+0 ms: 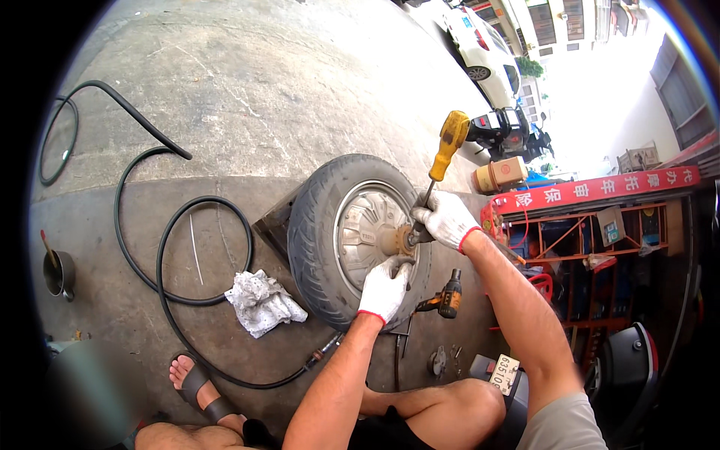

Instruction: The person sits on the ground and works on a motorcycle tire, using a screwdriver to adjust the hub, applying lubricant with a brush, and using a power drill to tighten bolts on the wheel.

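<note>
Hand [448, 218] with screwdriver [444, 154] at wheel [352, 240]

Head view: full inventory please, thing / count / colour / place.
wheel: 1, black tyre with silver hub, upright on the concrete, centre
screwdriver: 1, yellow handle, tip at the hub
hose: 1, black, looped on the floor, left
rag: 1, white, crumpled, left of the wheel
cordless drill: 1, orange and black, on the floor right of the wheel
pot: 1, dark metal, far left
shelf rack: 1, orange, right
car: 1, white, top
scooter: 1, black, behind the wheel
left hand: 1, white glove, on the tyre's lower edge
right hand: 1, white glove, gripping the screwdriver shaft
</note>
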The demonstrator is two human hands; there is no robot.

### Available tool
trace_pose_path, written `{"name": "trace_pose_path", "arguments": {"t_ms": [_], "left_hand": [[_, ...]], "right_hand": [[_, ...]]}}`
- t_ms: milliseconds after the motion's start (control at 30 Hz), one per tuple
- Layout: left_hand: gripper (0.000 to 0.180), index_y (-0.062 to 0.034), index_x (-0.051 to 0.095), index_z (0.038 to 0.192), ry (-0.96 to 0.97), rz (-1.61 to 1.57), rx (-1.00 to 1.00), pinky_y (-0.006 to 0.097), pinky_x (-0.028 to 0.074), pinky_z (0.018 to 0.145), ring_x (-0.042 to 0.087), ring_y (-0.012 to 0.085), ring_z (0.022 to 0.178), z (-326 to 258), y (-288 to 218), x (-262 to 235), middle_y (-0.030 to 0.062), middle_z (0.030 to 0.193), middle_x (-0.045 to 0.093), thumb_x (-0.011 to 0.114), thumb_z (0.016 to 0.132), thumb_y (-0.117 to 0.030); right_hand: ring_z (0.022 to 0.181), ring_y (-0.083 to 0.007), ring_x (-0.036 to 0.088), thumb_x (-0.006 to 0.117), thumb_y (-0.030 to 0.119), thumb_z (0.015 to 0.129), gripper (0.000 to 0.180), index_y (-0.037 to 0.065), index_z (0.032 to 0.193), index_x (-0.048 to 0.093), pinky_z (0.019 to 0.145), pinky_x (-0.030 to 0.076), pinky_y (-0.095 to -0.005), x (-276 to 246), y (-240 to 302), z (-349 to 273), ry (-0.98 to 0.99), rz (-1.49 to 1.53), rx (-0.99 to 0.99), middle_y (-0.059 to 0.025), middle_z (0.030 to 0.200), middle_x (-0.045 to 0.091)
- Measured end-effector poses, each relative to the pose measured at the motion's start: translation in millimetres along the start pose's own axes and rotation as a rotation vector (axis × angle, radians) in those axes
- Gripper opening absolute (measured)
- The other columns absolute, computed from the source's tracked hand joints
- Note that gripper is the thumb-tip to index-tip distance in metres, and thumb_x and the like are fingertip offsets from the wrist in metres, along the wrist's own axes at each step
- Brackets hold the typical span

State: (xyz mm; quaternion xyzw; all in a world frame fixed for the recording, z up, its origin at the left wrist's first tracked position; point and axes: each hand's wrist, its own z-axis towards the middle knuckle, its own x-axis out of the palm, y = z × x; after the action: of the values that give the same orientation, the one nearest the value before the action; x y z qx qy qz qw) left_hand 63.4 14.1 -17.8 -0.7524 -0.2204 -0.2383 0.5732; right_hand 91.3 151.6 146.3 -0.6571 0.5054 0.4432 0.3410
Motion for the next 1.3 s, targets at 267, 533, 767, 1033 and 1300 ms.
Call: {"name": "trace_pose_path", "arguments": {"t_ms": [267,533,767,1033,1300], "left_hand": [[0.026,-0.0006,0.071,0.117,-0.007,0.025,0.002,0.028,0.05,0.066,0.061,0.01,0.071,-1.7,-4.0,-0.2,0.0065,0.089,0.071,0.058,0.1,-0.016],[0.027,-0.0002,0.071,0.119,-0.001,0.014,-0.001,0.027,0.051,0.066,0.061,0.0104,0.071,-1.2,-1.8,0.8,0.0063,0.09,0.071,0.058,0.101,-0.016],[0.027,0.0003,0.07,0.119,-0.004,-0.014,-0.001,0.027,0.051,0.067,0.061,0.0107,0.071,-0.9,-0.8,0.0,0.0063,0.09,0.071,0.058,0.101,-0.015],[0.027,0.0003,0.07,0.118,0.002,-0.01,-0.008,0.027,0.05,0.066,0.061,0.0103,0.069,-1.9,-3.5,0.4,0.0058,0.089,0.07,0.058,0.101,-0.016],[0.027,-0.0001,0.071,0.118,-0.001,-0.005,-0.007,0.027,0.05,0.065,0.061,0.0098,0.069,-1.9,-5.0,-1.7,0.0054,0.088,0.07,0.059,0.1,-0.016]], "right_hand": [[0.094,-0.0411,0.068,0.063,0.024,0.09,0.028,-0.001,0.098,0.071,0.083,0.053,-0.0468,1.3,0.1,-4.8,0.031,0.024,-0.038,-0.0258,0.092,0.07],[0.07,-0.0246,0.073,0.065,0.013,0.092,0.019,-0.004,0.099,0.069,0.067,0.056,-0.0373,2.4,1.1,-11.4,-0.015,0.016,-0.122,-0.018,0.078,0.072],[0.093,-0.0419,0.068,0.061,0.019,0.092,0.022,0.001,0.102,0.07,0.082,0.053,-0.0467,0.2,6.2,-12.1,0.055,-0.021,-0.095,-0.0253,0.093,0.07],[0.092,-0.0414,0.069,0.062,0.02,0.091,0.023,0.002,0.104,0.071,0.081,0.054,-0.0469,1.4,5.7,-15.9,0.093,0.095,-0.018,-0.0244,0.092,0.071],[0.094,-0.0417,0.069,0.062,0.019,0.092,0.023,0.002,0.106,0.07,0.083,0.053,-0.0484,5.2,7.3,-14.9,0.019,-0.023,-0.095,-0.0253,0.093,0.07]]}}
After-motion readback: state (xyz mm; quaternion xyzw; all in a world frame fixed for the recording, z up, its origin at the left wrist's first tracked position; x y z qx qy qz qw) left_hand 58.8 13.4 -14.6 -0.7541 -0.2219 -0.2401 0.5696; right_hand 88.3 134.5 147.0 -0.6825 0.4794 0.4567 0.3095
